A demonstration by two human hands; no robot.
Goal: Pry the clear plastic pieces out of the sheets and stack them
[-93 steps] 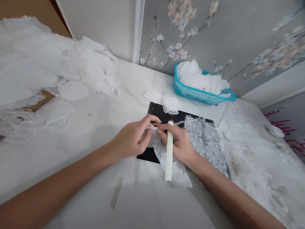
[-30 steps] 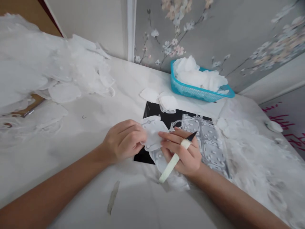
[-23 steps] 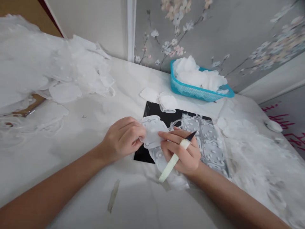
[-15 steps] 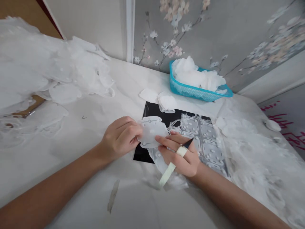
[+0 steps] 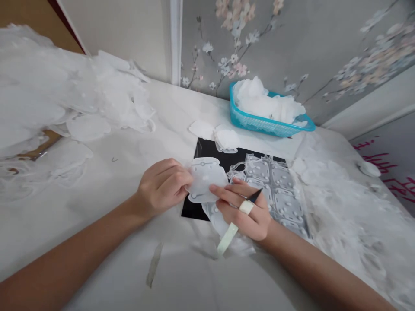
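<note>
Hand L [image 5: 166,183] prob. pinches white pc [image 5: 207,178]; hand R [image 5: 248,214], half-curled, holds knife [image 5: 228,239], touches pc.

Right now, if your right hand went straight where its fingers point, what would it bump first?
The flat white piece: the right hand seems to touch it. Beyond that, probably the left hand, though depth is unclear.
</note>
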